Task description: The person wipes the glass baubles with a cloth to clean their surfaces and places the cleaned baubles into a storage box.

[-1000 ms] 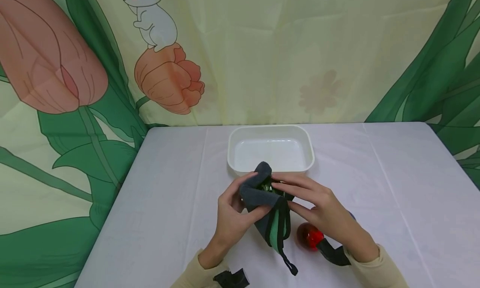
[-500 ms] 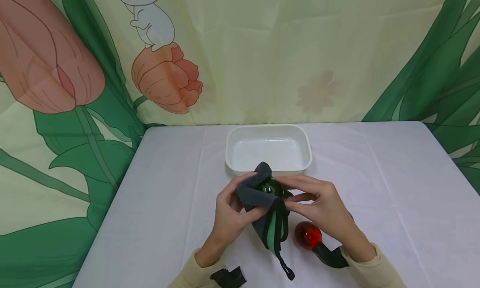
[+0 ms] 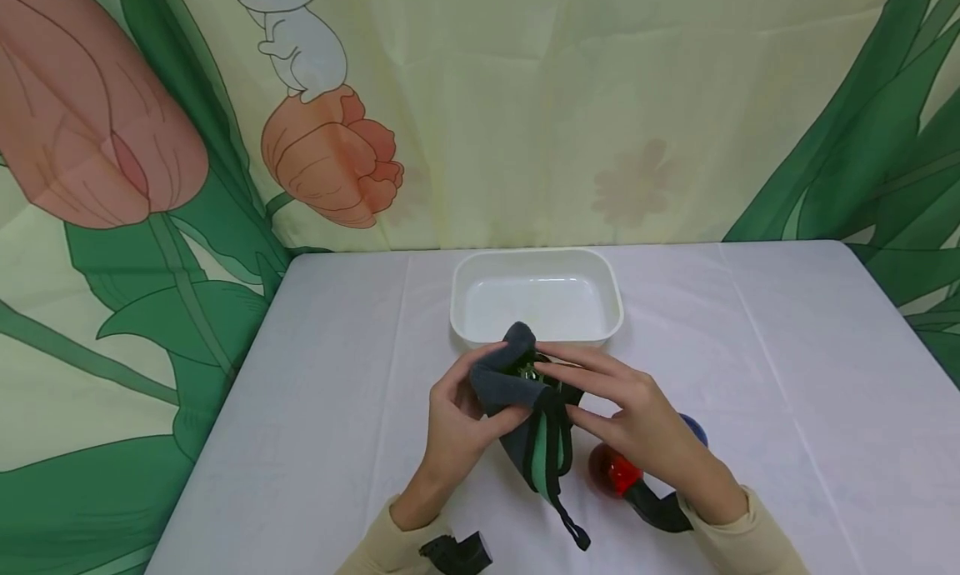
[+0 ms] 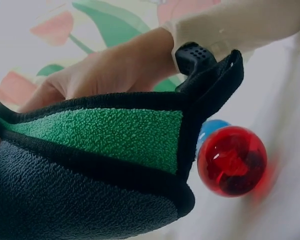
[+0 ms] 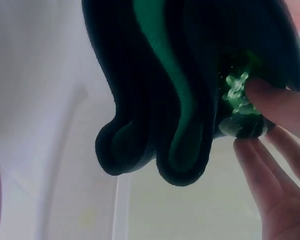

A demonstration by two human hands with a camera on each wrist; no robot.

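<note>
My left hand (image 3: 457, 429) grips a folded cleaning cloth (image 3: 498, 389), dark grey-blue outside, green on another face, with black edging and a hanging loop. Wrapped in its fold is a see-through green ball (image 5: 242, 124) with sparkling bits inside. The fingers of my right hand (image 3: 633, 412) pinch the ball at the cloth's opening; in the right wrist view digits touch it from two sides. Most of the ball is hidden by cloth and fingers. Below the right hand a see-through red ball (image 3: 607, 467) lies on the table, with a blue ball (image 3: 695, 428) partly hidden behind the wrist.
A white rectangular basin (image 3: 617, 315) stands just beyond the hands on the white-covered table (image 3: 345, 375). Black wrist mounts (image 3: 459, 553) sit at both sleeves. A printed flower curtain (image 3: 510, 125) hangs behind the table's far edge.
The right fingers drew together at the green ball, then spread over it again. Cloth and both hands have shifted slightly left, and more of the blue ball shows.
</note>
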